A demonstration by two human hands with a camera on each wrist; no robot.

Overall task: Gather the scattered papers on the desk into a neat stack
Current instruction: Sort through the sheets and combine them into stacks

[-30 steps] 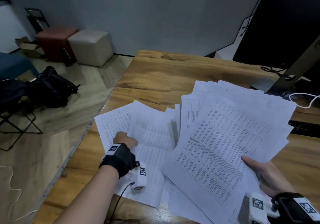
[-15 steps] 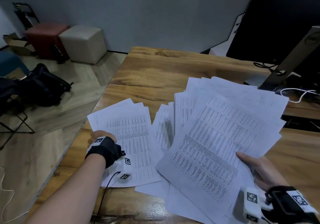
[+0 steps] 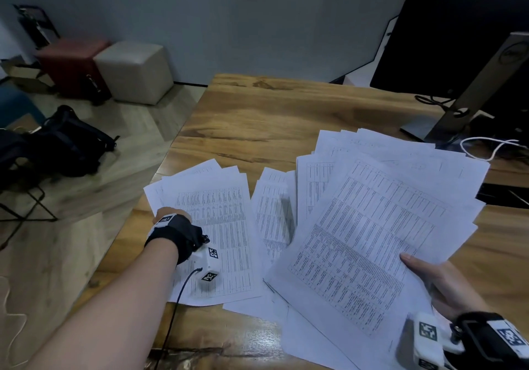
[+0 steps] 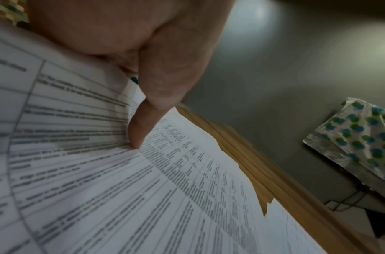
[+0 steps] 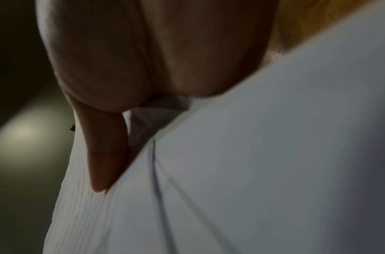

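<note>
Now: my left hand [image 3: 169,218] grip pinches small sheaf [image 3: 217,226] at tabletop [image 3: 257,117] left edge; my right hand [image 3: 438,283] grip holds big fanned bundle [image 3: 372,226]. Loose sheets [image 3: 272,212] between. Mid-gather. Next: bring sheaf onto bundle, square edges.

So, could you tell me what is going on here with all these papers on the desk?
A person is gathering printed sheets on a wooden desk. The right hand holds a big fanned bundle by its near edge, thumb on top. The left hand grips a smaller batch at the desk's left edge, thumb pressed on the top sheet. A few more sheets lie between the two. Nothing is squared into one neat stack yet.
</note>
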